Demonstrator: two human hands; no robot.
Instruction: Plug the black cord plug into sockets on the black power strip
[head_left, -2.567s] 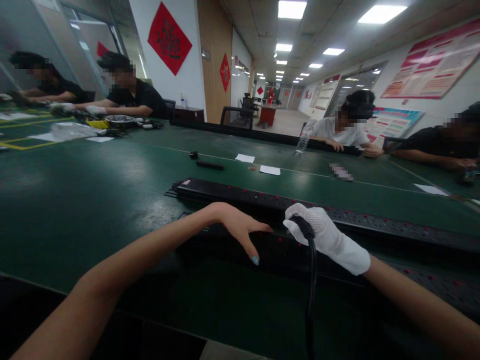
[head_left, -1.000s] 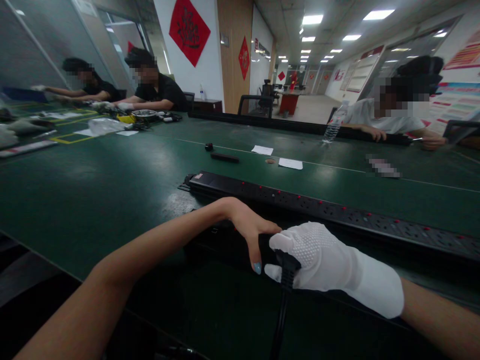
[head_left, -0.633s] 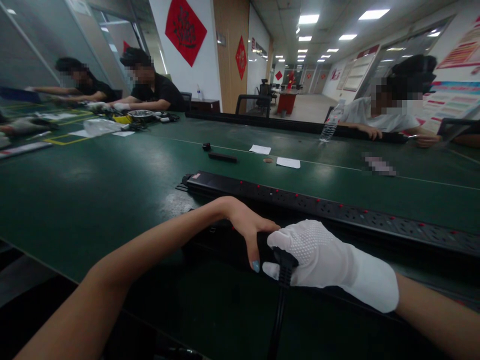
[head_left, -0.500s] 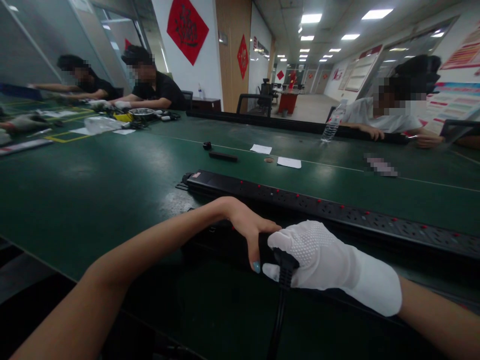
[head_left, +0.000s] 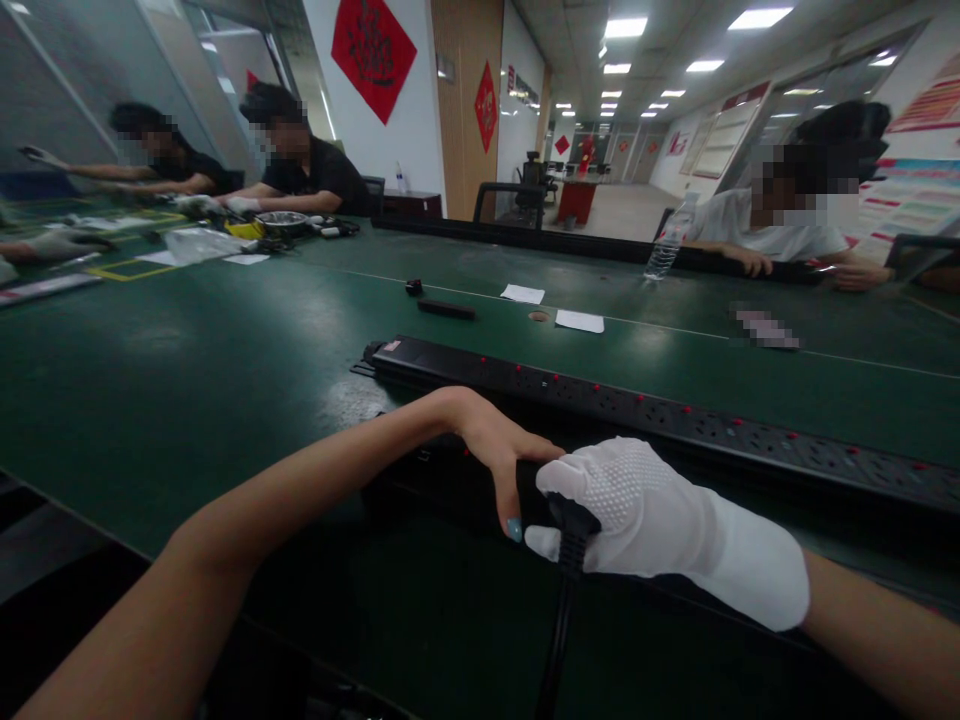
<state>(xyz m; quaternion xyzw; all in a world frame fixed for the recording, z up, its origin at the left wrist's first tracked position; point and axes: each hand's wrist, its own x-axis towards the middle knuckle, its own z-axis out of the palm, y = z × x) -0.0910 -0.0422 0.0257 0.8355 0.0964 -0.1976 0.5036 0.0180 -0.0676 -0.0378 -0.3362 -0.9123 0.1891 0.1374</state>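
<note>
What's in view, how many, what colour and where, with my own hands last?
Plug with cord: one, black, right hand
Near power strip: one, black, under hands
Far power strip: one, black, red dots, beyond
Small bar: one, black, table centre
Small block: one, black, near bar
Paper slips: two, white, table centre
Table bottle: one, clear, far right
Plastic bag: one, clear, far left
Table: one, green, under strips
Co-workers: three, black or white tops, across table
Other gloved hand: one, grey, left edge
Wall hangings: several, red, background
Left hand: one, bare, at near strip
Right hand: one, white glove, on plug
</note>
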